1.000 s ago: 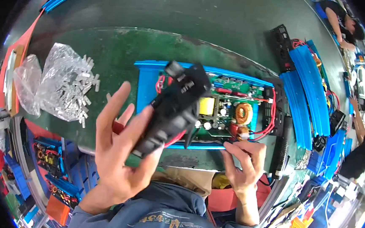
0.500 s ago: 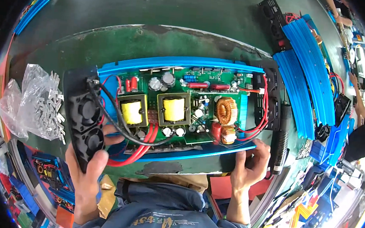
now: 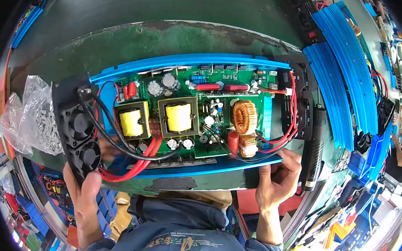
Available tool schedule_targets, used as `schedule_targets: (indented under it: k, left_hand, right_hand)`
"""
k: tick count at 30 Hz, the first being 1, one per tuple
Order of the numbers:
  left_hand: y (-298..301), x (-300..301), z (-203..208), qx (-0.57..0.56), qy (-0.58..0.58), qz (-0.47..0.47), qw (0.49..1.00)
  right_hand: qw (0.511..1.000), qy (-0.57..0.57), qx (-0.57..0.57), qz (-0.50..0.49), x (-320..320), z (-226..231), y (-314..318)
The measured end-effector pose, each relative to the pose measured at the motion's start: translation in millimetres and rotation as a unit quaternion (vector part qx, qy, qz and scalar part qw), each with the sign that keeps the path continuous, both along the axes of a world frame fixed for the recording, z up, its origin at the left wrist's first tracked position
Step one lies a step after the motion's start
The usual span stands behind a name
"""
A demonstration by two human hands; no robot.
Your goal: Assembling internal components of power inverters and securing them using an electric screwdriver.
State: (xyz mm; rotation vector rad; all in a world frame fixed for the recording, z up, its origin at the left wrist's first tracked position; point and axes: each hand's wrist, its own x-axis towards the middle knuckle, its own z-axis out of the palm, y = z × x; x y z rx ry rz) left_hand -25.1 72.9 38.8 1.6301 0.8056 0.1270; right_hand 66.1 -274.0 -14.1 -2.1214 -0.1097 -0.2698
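An open blue metal housing [image 3: 216, 169] lies across the green bench, with a green circuit board [image 3: 197, 111] inside that carries two yellow transformers and a copper coil. My left hand [image 3: 82, 185] grips the black end plate with two fans [image 3: 77, 126] at the housing's left end; black and red wires run from it onto the board. My right hand [image 3: 276, 175] holds the housing's near right corner, beside the black end panel [image 3: 300, 107] with red wires.
A clear bag of small parts [image 3: 31, 116] lies left of the fan plate. Stacked blue ribbed covers [image 3: 345, 65] stand at the right, with a black tool [image 3: 312, 152] beside them. Bins and more blue parts crowd the lower edges. Another person's arm shows at far right.
The fan plate, held up over the board a second ago, has come down to the housing's left end. The view has closed in on the housing. My right hand stays at the near right corner.
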Motion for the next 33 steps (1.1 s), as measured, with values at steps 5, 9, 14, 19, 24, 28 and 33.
schedule_targets:
  k: [5, 9, 14, 19, 24, 28, 33]
  left_hand:
    - [50, -29, 4, 0.193, -0.033, -0.200, 0.960]
    - [75, -36, -11, 0.491, 0.015, -0.383, 0.782]
    - [89, -22, -31, 0.487, -0.048, -0.443, 0.751]
    - [100, -28, -17, 0.546, -0.109, -0.448, 0.700]
    - [80, -70, 29, 0.613, -0.065, -0.322, 0.719]
    - [5, -76, 21, 0.183, -0.244, -0.174, 0.936]
    - [-85, -42, 6, -0.083, -0.191, -0.118, 0.971]
  right_hand:
    - [1.000, -0.010, -0.023, 0.004, 1, 3, 2]
    - [0.999, -0.014, -0.033, -0.003, -1, 4, 6]
    - [0.996, -0.020, -0.088, 0.025, -1, 7, -6]
    - [0.996, -0.085, -0.011, 0.015, -9, 12, 4]
    - [0.977, -0.059, 0.029, 0.201, -38, 49, 22]
    - [0.940, 0.022, 0.163, 0.298, -72, 30, 81]
    - [0.843, 0.152, 0.386, 0.343, -96, 36, 82]
